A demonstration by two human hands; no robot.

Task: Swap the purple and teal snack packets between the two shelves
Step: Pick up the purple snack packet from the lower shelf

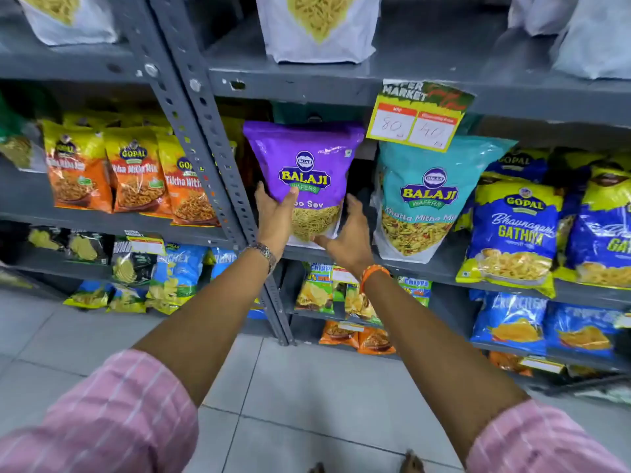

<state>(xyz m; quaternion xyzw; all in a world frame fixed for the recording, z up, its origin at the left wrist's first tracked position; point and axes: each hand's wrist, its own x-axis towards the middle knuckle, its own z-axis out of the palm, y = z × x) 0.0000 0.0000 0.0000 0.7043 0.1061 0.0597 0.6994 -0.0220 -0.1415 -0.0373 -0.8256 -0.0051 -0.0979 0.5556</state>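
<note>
A purple Balaji snack packet (304, 165) stands upright at the left end of the middle grey shelf (440, 268). My left hand (273, 216) grips its lower left edge, thumb on the front. My right hand (348, 233) holds its lower right corner from the side and below. A teal Balaji snack packet (426, 199) stands upright on the same shelf, just to the right of the purple one, apart from both hands.
A slanted grey metal upright (211, 148) runs just left of the purple packet. A yellow price tag (416, 124) hangs above the teal packet. Blue Gopal packets (515, 233) stand to the right, orange ones (136, 179) to the left. White bags fill the top shelf; chips packets fill the lower shelves.
</note>
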